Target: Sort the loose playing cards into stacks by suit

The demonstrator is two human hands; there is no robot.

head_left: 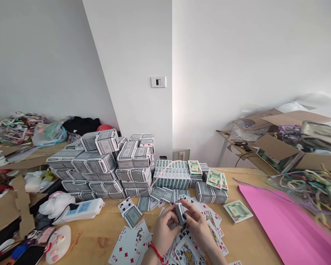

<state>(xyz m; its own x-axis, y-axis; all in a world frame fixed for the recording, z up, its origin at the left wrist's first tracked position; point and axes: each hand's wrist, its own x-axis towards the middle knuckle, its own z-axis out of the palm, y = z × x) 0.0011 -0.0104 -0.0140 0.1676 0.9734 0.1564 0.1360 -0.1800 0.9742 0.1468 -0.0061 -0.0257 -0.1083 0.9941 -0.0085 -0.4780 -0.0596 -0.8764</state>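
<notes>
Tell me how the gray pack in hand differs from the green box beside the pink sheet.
The gray pack is held between the left hand and right hand; the green box rests on the table. The gray pack looks tilted; the green box lies flat. Both look rectangular.

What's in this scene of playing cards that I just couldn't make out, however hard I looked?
All in the head view:
- Card pack: its far side, hidden by the near side, the left hand and the right hand.
- Loose cards: some faces, covered by hands and other cards.
- Pink sheet: full outline, cut off by the picture's edge.
</notes>
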